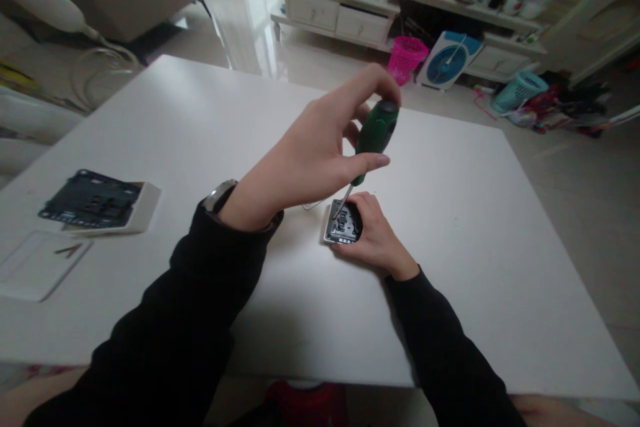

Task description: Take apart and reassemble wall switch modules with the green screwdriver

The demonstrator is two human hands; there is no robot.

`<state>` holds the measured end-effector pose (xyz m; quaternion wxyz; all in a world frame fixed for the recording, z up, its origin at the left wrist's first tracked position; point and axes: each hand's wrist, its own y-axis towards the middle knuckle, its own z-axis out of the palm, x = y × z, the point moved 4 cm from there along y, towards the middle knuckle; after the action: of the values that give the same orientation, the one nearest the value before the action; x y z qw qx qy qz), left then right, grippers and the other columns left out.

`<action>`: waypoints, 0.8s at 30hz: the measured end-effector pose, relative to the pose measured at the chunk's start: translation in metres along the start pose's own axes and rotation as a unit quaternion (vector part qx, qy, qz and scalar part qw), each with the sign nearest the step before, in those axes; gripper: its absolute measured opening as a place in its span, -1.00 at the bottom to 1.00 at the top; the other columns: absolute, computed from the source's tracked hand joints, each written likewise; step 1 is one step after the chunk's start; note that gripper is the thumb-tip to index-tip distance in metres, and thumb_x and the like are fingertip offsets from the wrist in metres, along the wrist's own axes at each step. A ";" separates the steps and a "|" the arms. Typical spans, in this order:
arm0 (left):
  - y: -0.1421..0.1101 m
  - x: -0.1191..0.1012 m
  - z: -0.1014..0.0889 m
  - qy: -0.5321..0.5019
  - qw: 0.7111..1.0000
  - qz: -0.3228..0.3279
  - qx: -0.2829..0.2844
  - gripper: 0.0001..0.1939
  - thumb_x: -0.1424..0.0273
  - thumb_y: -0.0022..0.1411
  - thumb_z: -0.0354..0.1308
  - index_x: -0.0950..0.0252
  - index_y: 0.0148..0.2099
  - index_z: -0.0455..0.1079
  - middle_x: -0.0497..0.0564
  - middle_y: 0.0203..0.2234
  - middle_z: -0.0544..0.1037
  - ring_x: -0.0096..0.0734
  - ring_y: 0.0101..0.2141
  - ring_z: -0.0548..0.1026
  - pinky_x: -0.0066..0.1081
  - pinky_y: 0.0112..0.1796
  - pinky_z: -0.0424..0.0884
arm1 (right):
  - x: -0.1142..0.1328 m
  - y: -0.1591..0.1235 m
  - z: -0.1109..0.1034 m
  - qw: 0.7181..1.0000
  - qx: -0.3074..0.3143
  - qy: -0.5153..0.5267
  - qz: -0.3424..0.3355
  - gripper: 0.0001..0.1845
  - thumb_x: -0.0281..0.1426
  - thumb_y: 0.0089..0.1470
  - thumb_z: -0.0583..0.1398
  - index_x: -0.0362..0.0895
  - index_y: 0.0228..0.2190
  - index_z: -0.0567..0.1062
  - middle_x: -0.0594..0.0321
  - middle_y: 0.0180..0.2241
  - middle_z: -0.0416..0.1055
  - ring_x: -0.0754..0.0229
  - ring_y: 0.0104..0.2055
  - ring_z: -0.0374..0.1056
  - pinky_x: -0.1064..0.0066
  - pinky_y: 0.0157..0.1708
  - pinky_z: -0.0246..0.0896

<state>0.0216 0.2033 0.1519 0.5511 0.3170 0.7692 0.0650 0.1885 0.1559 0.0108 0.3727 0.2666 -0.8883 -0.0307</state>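
Note:
My left hand (325, 130), with a watch on its wrist, is closed around the dark green handle of a screwdriver (377, 130). The screwdriver slants down, and its metal tip meets the black face of a small square panel (339, 230). This panel has a white rim and looks like a wall switch or socket. Lying on the table, my right hand (373, 233) grips the panel from its right side. Part of the panel is hidden under those fingers.
On the white table (450, 227), a black plate (95, 200) rests on a white box (145, 207) at the left. Nearer, a flat white cover (40, 267) carries two small screws (67, 251). Beyond stand a pink basket (406, 59), a fan (446, 61) and white cabinets (340, 19).

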 end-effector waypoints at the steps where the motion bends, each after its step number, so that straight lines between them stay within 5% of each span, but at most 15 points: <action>1: 0.000 0.000 0.000 0.000 1.000 0.000 0.001 -0.52 0.48 0.18 0.37 0.17 0.11 0.34 0.02 -0.16 0.57 -0.22 -0.14 0.64 -0.32 -0.21 0.56 | 0.000 0.000 0.000 1.000 0.001 -0.001 -0.001 -0.24 -0.36 -0.20 0.48 0.01 0.02 0.32 0.08 -0.02 0.39 -0.16 0.05 0.31 -0.06 0.07 0.36; 24: -0.001 -0.003 0.002 0.034 0.999 -0.007 0.010 -0.53 0.51 0.19 0.34 0.17 0.11 0.34 0.00 -0.18 0.56 -0.26 -0.16 0.61 -0.37 -0.28 0.53 | 0.002 0.002 -0.001 1.000 0.003 0.003 -0.003 -0.27 -0.35 -0.19 0.48 0.01 0.00 0.32 0.08 -0.02 0.40 -0.16 0.03 0.32 -0.06 0.05 0.35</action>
<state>0.0235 0.2006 0.1538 0.5216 0.3151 0.7902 0.0642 0.1870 0.1567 0.0135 0.3741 0.2710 -0.8865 -0.0283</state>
